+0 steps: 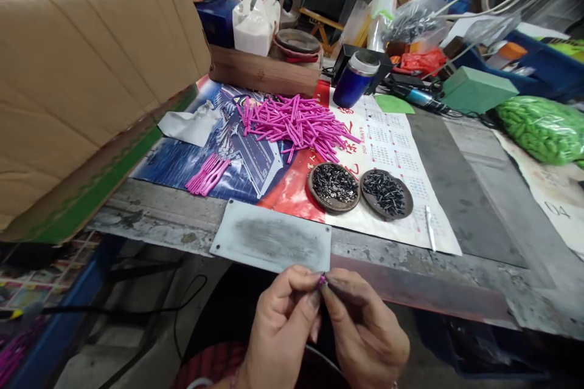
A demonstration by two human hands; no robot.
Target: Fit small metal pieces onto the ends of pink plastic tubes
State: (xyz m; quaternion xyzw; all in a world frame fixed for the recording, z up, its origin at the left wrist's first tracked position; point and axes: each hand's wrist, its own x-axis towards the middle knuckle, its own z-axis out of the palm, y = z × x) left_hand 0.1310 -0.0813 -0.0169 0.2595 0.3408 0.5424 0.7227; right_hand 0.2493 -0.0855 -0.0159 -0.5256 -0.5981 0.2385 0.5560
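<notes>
My left hand [285,319] and my right hand [367,325] meet fingertip to fingertip at the table's front edge, both pinched on a small magenta stick [322,280]. Most of that stick is hidden by the fingers, and a dark tip shows at its upper end. Just beyond the hands lies a pale metal plate [274,262] with a dark smudged middle. Behind it are a round dish [312,193] of small dark metal pieces and a second dish [407,213] of slim black pieces. A pile of magenta sticks [296,124] lies farther back, with a small bundle [208,174] to its left.
A large cardboard box [95,79] takes up the left side. A blue cup [354,80] stands behind the pile. A white pen-like tool [430,228] lies on the calendar sheet [440,239]. To the right are a green block [479,90] and a bag of green pieces [541,127].
</notes>
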